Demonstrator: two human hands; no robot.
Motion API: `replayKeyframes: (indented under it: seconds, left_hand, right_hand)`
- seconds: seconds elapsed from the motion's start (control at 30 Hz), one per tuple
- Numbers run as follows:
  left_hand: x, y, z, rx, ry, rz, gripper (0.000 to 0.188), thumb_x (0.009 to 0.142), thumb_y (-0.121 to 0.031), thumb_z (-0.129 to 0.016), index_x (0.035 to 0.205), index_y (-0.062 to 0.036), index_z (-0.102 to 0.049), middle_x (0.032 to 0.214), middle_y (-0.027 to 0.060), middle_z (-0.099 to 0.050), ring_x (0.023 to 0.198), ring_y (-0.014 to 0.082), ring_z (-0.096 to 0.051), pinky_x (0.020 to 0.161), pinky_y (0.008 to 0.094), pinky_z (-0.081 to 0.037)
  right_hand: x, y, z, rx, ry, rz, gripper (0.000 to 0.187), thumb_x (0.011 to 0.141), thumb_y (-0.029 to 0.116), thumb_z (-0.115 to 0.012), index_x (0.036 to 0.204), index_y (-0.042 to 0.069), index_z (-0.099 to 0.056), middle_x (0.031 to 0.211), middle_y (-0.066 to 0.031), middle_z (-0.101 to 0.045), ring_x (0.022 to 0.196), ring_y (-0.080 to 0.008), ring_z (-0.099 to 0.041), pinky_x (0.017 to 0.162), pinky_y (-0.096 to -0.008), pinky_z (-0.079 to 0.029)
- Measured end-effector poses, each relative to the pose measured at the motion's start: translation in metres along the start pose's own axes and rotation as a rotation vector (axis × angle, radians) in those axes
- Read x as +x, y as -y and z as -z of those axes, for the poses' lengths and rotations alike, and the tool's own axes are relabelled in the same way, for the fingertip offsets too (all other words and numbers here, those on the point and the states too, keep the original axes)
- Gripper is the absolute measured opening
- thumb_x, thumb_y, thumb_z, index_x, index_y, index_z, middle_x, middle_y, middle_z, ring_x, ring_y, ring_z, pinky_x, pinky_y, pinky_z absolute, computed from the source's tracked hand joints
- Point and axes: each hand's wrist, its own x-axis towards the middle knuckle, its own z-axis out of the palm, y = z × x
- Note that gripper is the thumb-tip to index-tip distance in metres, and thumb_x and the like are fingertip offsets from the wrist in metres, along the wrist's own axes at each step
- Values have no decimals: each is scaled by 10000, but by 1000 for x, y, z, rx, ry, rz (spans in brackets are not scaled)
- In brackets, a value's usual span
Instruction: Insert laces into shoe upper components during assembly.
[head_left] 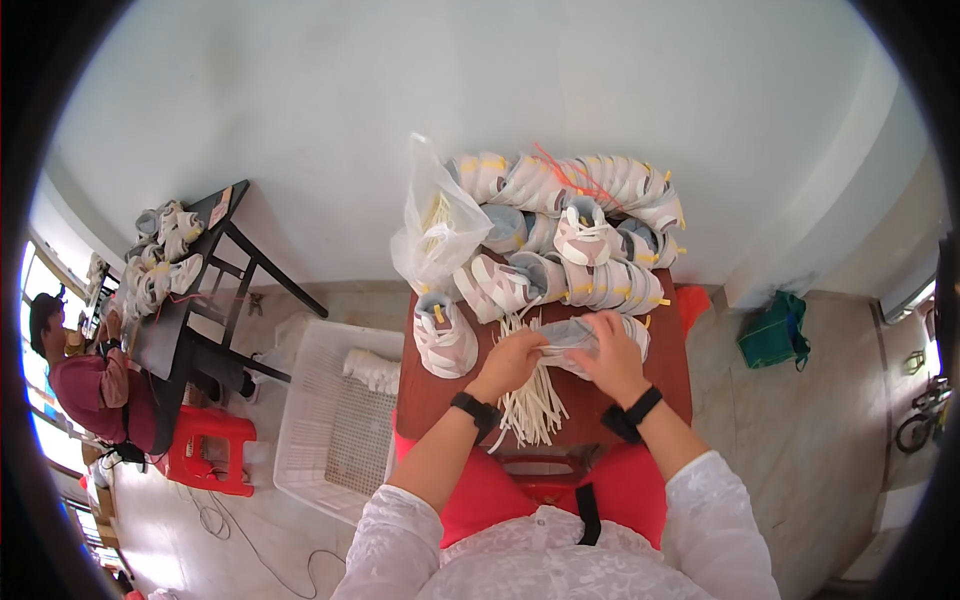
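A pale shoe upper with a grey lining (pixel 568 334) lies across the near part of the brown table, between my two hands. My left hand (pixel 510 364) is closed, its fingertips pinched at the upper's left end; a lace between them is too small to make out. Bent over the upper's right side, my right hand (pixel 610 352) grips its edge with thumb and fingers. A bundle of cream shoelaces (pixel 535 408) spreads from under the upper toward the table's front edge. Just left stands a white and pink upper (pixel 443 338) with a yellow tab.
Rows of stacked uppers (pixel 610 285) fill the table's (pixel 672 385) far side, beside a clear plastic bag of laces (pixel 438 240). A white crate (pixel 300 430) stands left on the floor. Farther left, another person (pixel 95 385) sits at a black table. A green bag (pixel 775 333) lies right.
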Motion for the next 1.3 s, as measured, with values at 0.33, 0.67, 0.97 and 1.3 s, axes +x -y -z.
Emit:
replayKeyframes:
  seconds: [0.33,0.67,0.97,1.3]
  left_hand:
    - [5,-12,-8,-448,-228,291,140,870,-83,-566,974,-9,-622,813,69,-615,741,167,-583,653,277,-447]
    - [-10,-25,34,-1228,-368,557,103,924,-61,-495,1014,-101,-524,754,-54,-488,572,31,-399,453,176,-286]
    - [-45,-69,42,-1621,-226,542,255,931,-86,-478,1183,-120,-501,899,-46,-543,645,51,-404,491,180,-300]
    - [-87,-85,5,-1447,-41,717,167,937,-57,-481,1097,-71,-529,737,-49,-454,545,25,-315,472,181,-246]
  right_hand:
    - [-23,-19,-2,-359,-106,165,325,750,175,-686,1041,112,-555,1065,-67,-559,702,-279,-623,537,-371,-501]
    - [-13,-26,-9,-576,319,254,146,802,126,-590,942,85,-597,915,-111,-575,696,-293,-625,562,-396,-506]
    - [-51,-4,8,351,-169,-146,395,865,252,-668,1173,32,-554,1008,-93,-651,690,-144,-584,576,-299,-455]
    - [-87,39,17,1644,56,-858,206,935,183,-594,1088,68,-519,718,81,-445,481,-4,-310,435,-180,-235]
